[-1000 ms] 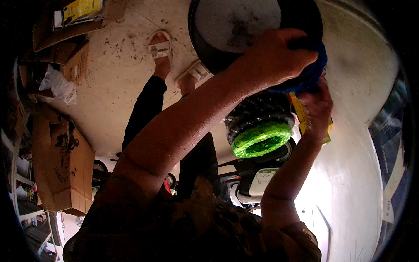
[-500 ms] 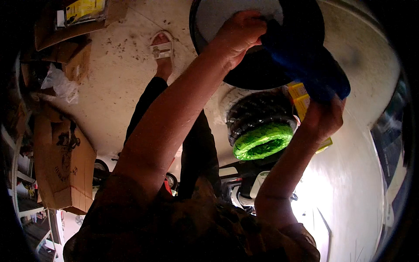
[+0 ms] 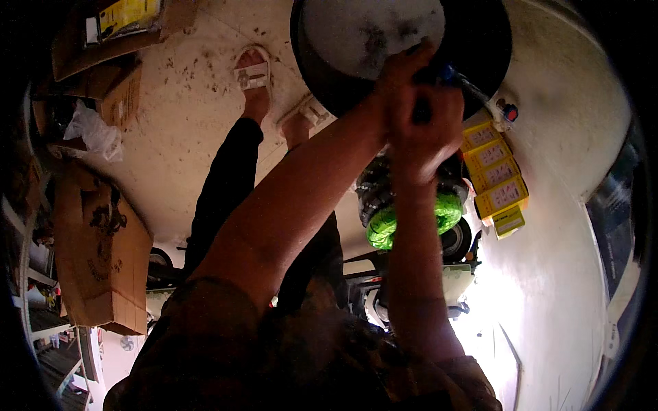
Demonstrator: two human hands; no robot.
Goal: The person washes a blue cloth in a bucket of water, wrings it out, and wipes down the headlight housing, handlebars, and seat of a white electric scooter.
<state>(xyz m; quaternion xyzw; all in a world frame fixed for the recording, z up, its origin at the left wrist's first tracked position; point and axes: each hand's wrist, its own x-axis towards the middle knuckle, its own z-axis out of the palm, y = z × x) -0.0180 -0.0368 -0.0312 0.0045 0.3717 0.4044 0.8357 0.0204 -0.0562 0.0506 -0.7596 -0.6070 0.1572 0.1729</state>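
A round black tub (image 3: 329, 89) stands at the top, with pale, cloudy water (image 3: 349, 34) in it and dark smudges on its surface. My left hand (image 3: 401, 72) is closed at the tub's near edge, its fingers in shadow. Just below and touching it, my right hand (image 3: 435, 133) makes a fist. A dark blue cloth (image 3: 421, 109) is bunched between the two hands; only a dark patch of it shows, the rest hidden by fingers and shadow. Right of the hands, a tap (image 3: 506, 113) with a red and blue part juts beside the tub.
Stacked tyres, the lowest wrapped in bright green (image 3: 449, 211), lie below the tub. Yellow boxes (image 3: 502, 194) line the wall on the right. Cardboard boxes (image 3: 96, 253) stand on the left, with a clear plastic bag (image 3: 96, 130) among them. My sandalled foot (image 3: 252, 72) is on the floor.
My hands have come together, the right one moving left and up to the left one. The cloth, stretched between them before, is now bunched up. The tap and the water's dark smudges are uncovered.
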